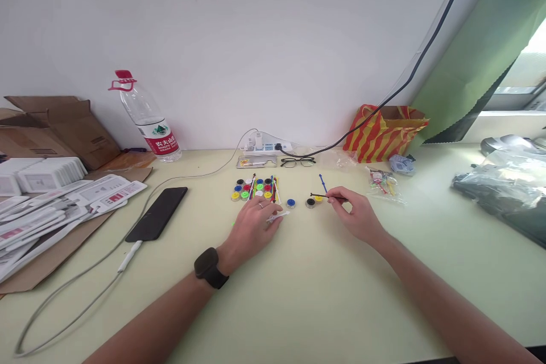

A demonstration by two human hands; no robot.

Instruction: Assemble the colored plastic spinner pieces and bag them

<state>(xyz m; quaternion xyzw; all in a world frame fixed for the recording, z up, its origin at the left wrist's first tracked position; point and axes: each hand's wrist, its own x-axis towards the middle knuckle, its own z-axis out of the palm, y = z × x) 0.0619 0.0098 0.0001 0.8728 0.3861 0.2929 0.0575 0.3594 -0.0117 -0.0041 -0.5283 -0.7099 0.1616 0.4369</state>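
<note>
Held sticks (318, 195): one near-black, one white;
Loose stick (323, 183): blue;
Grouped discs (268, 188): black, blue, red, green, white, yellow;
Separate discs (290, 203): blue, black, yellow;
Tabletop (298, 296): pale yellow-green;
Bag (364, 142): red and yellow stripes;
Curtain (469, 62): green;
Bottle cap (123, 74): red

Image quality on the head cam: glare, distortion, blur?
Head view: window at far right washed out; clear plastic bag below it catches glare; bottle leans, likely wide-angle distortion; right hand shows no obvious motion blur; blue disc too small to judge fine focus.
</note>
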